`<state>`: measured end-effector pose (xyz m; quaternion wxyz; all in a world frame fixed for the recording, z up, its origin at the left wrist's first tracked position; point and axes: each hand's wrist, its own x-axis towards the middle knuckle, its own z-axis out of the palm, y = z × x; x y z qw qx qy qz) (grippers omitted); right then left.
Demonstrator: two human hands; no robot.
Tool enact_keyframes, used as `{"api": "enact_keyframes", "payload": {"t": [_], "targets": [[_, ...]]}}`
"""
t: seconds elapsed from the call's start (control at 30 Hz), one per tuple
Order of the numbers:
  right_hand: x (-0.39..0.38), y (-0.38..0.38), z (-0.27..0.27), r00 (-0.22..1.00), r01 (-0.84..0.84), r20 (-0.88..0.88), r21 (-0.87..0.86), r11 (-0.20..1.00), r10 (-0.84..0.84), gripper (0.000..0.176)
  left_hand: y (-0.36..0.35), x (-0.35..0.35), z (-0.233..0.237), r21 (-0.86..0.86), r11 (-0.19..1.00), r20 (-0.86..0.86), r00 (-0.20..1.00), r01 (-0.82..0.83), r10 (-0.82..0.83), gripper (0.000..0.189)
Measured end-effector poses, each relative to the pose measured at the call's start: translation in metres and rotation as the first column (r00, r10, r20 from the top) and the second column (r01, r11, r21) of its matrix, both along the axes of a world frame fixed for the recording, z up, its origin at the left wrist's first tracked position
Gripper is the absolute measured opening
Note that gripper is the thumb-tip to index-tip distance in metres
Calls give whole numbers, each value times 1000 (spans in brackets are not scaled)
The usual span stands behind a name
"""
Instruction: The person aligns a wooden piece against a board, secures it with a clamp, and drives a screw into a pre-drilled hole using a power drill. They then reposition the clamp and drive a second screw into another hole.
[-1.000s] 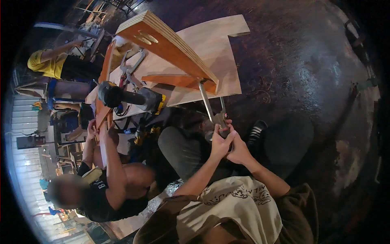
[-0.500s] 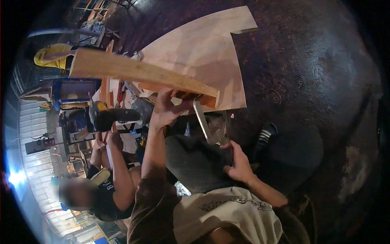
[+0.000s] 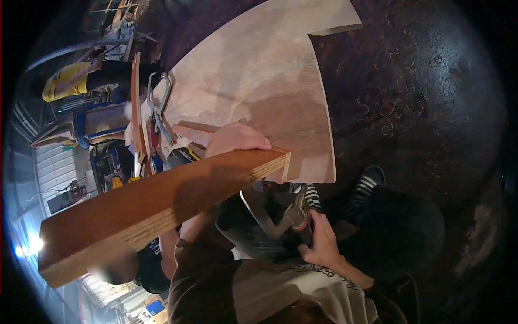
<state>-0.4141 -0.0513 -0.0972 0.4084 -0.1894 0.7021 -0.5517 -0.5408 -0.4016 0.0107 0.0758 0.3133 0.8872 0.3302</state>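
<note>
No word can be read in full. At about six o'clock, just below the right hand [image 3: 324,243] gripping the clamp [image 3: 280,218], the pale shirt [image 3: 302,286] carries dark ornate lettering [image 3: 318,268], seen upside down and too curled to spell out. At nine o'clock, just above the plank [image 3: 162,205] held by the left hand [image 3: 237,141], the power tool [image 3: 183,156] bears a yellow-and-black label with letters too small to make out. White letters on a co-worker's black shirt [image 3: 155,247] at eight o'clock are mostly hidden by the plank.
</note>
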Motion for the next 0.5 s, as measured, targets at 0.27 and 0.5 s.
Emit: {"api": "enact_keyframes", "payload": {"t": [0.27,0.5], "targets": [[-1,-2,-5,997,-25,-73,-42,999,21,96,-4,-2,-1,0,1000,63,998,-27,26,31],[2,-4,-7,998,-55,11,-20,998,55,97,2,1,1,0,994,63,992,-106,106,26]]}}
